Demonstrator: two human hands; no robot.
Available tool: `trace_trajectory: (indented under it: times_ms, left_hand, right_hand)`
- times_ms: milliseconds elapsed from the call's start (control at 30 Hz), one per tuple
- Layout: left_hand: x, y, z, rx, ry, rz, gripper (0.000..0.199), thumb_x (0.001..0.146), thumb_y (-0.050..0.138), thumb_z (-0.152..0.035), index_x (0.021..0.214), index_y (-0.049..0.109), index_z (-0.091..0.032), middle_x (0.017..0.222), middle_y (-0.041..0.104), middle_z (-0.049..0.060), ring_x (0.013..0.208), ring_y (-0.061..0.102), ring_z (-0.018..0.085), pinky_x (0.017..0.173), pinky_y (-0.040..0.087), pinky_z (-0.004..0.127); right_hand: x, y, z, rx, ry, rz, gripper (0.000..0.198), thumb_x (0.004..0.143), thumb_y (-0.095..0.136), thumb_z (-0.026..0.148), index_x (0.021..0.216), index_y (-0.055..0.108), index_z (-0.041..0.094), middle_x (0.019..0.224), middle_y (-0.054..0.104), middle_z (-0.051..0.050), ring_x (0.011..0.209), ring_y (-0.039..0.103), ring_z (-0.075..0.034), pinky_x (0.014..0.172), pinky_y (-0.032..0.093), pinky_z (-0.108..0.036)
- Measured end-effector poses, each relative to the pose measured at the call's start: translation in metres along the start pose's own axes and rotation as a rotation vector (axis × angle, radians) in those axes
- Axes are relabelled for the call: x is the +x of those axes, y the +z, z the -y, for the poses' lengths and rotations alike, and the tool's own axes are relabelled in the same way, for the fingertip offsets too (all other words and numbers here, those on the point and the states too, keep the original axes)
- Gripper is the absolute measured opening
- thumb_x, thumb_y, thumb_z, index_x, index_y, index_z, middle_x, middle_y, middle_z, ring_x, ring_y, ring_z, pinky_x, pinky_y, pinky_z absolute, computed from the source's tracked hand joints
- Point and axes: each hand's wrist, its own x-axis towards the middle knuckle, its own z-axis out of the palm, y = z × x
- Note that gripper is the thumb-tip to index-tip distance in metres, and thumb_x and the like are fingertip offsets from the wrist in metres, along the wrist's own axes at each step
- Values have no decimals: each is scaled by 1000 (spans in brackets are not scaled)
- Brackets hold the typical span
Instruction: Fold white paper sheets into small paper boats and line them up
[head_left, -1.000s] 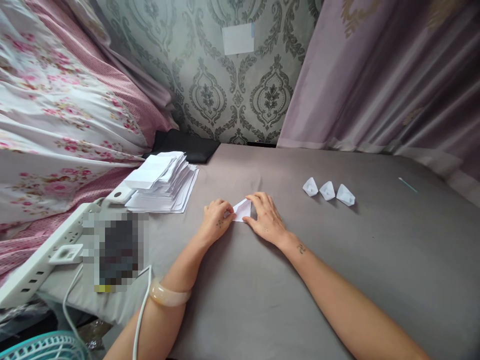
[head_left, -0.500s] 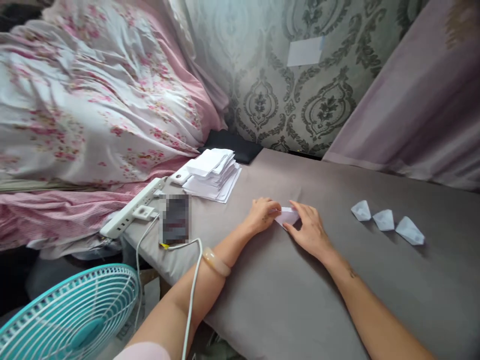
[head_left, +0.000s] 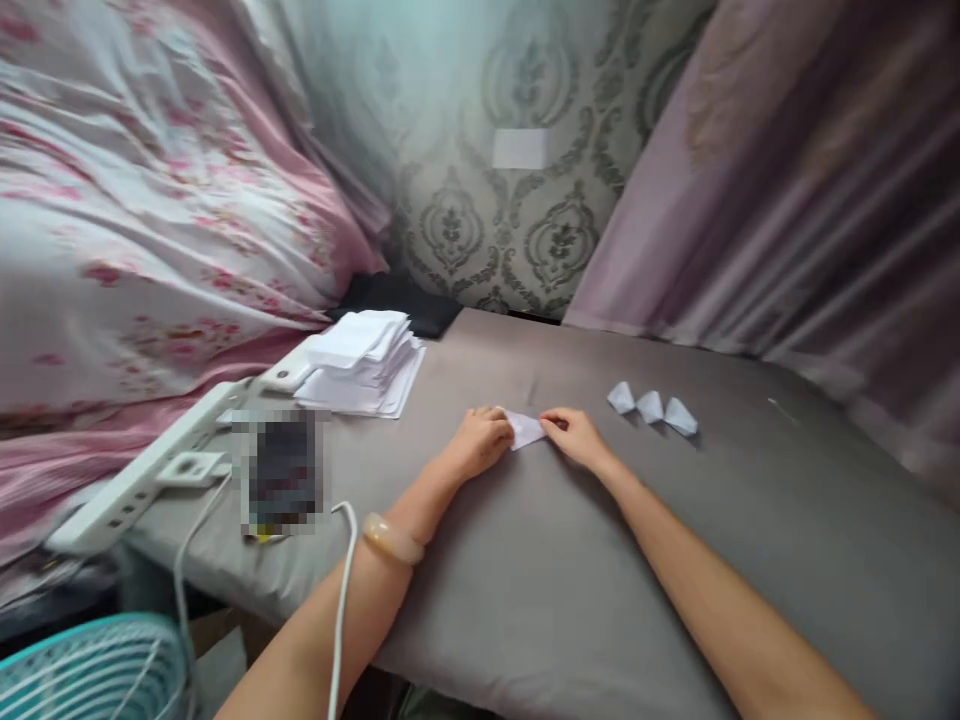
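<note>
A small folded piece of white paper (head_left: 526,430) lies between my hands, just above the grey-covered table (head_left: 480,560). My left hand (head_left: 484,440) grips its left side, fingers curled over the edge. At the paper's pointed right end, my right hand (head_left: 574,435) pinches it between thumb and fingers. Further right stand three folded white paper shapes (head_left: 650,407) in a slanting row. A stack of white paper sheets (head_left: 364,365) sits to the left, beyond my left hand.
A white power strip (head_left: 150,470) runs along the table's left edge. Near it lies a pixelated dark object (head_left: 285,470), with a white cable (head_left: 341,610) crossing my left forearm. A turquoise fan (head_left: 97,665) stands at lower left. Pink curtains (head_left: 675,180) hang behind.
The view has swung to the right. My right hand has turned from spanning the paper to pinching its right end, and the paper now shows a pointed shape.
</note>
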Motion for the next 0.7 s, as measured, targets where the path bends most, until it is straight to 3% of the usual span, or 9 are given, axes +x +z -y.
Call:
trace_trajectory:
  times_ms: [133,300,433,567,700]
  left_hand:
    - [1,5,2,-83,77,27,22,89,45,-24,89,67,-21,99,66,6,92,58,19,87,42,30]
    - [-3,5,-3,-100,58,33,26,88,43,-21,103,64,-21,113,64,8,105,57,20,94,42,32]
    - [-4,5,-4,-95,41,9,31,88,43,-21,113,60,-19,113,63,9,104,57,21,92,44,33]
    - [-4,7,-3,-96,103,38,32,92,36,-27,101,66,-22,109,63,8,100,57,20,91,45,32]
    - [-4,4,-4,-85,127,80,36,94,32,-28,103,66,-21,110,62,9,101,55,20,91,44,33]
  right_hand:
    - [-6,-1,2,-5,44,-48,26,80,51,28,95,70,20,92,71,-5,80,63,-16,76,48,-28]
    - [-9,8,3,-50,93,-34,24,77,59,34,95,69,20,89,70,-3,77,61,-15,74,47,-28]
    - [-8,15,7,-155,131,-62,20,74,64,34,89,69,22,93,69,-4,88,60,-19,83,42,-33]
    - [-12,17,12,-235,145,-87,18,77,63,34,91,68,24,100,67,-4,98,57,-21,88,37,-35]
    - [-16,13,13,-240,132,-72,16,83,56,32,91,68,26,100,68,-2,98,56,-19,87,37,-32]
